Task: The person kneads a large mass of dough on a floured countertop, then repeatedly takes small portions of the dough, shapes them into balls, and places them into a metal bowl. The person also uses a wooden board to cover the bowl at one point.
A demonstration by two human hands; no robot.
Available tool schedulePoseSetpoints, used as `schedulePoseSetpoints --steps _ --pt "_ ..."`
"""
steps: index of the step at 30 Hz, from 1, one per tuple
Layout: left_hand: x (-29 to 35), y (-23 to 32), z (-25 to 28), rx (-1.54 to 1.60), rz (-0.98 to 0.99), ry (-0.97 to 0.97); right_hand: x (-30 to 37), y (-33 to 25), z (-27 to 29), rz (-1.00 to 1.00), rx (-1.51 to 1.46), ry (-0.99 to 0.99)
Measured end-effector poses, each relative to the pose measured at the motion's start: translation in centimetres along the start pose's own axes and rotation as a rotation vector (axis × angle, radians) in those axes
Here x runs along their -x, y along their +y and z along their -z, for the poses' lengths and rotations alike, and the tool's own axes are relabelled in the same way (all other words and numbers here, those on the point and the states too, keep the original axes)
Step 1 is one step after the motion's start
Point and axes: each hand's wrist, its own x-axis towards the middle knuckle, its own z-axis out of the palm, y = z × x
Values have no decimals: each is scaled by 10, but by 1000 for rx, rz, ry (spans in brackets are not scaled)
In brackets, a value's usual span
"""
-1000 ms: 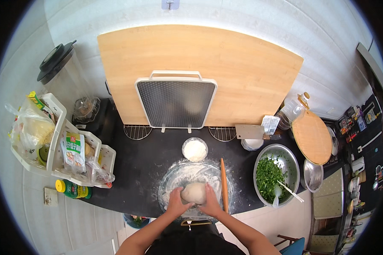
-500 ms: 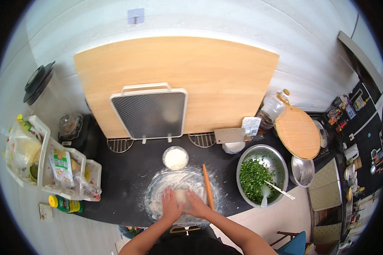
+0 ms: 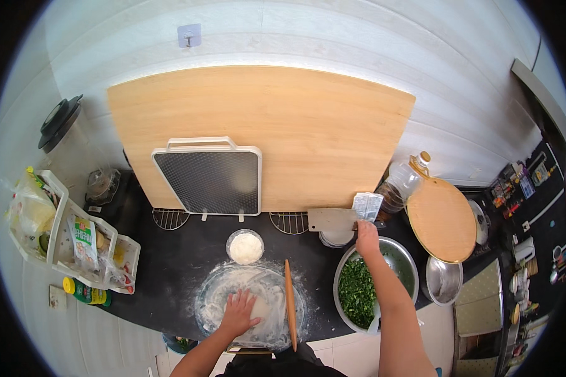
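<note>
Head view. The left hand (image 3: 239, 312) lies flat, fingers spread, pressing on the dough (image 3: 262, 308), a pale flattened piece lying on a floured patch (image 3: 217, 295) of the dark counter (image 3: 170, 264). The hand grips nothing; its palm and fingers rest on the dough's left part.

The right hand (image 3: 366, 237) is extended well away to the right, over the far rim of the bowl (image 3: 404, 261), with its fingers at the handle end of the cleaver (image 3: 332, 220), which lies flat just beyond the bowl. Whether the fingers have closed on the handle cannot be told (they are small and partly hidden at this angle). The bowl holds chopped greens (image 3: 357, 292).

A rolling pin (image 3: 290, 303) lies lengthwise just right of the dough, on the floured patch. A small dish of flour (image 3: 245, 247) stands just behind the patch. A large wooden board (image 3: 264, 132) leans against the wall, with a mesh tray (image 3: 209, 179) propped in front of it. An oil bottle (image 3: 404, 181) and a round wooden lid (image 3: 441, 218) are at the right; a rack (image 3: 60, 232) of packets stands at the left.
</note>
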Motion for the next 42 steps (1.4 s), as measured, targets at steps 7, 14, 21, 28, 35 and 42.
schedulePoseSetpoints --steps 7,14,21,28,35,42 --pt "2 2 -5 85 88 76 -20 34 -11 141 146 -128" --pt "10 -2 2 307 308 171 -28 25 29 193 20 33" --pt "20 12 9 312 514 150 7 -17 109 72 -218 263" --pt "41 18 36 462 764 -134 83 -125 152 -80 -493 -84" --pt "50 -7 21 231 -23 -2 177 -213 103 -114 -586 -278" --pt "58 7 15 298 24 157 226 -257 104 -240 -565 -462"
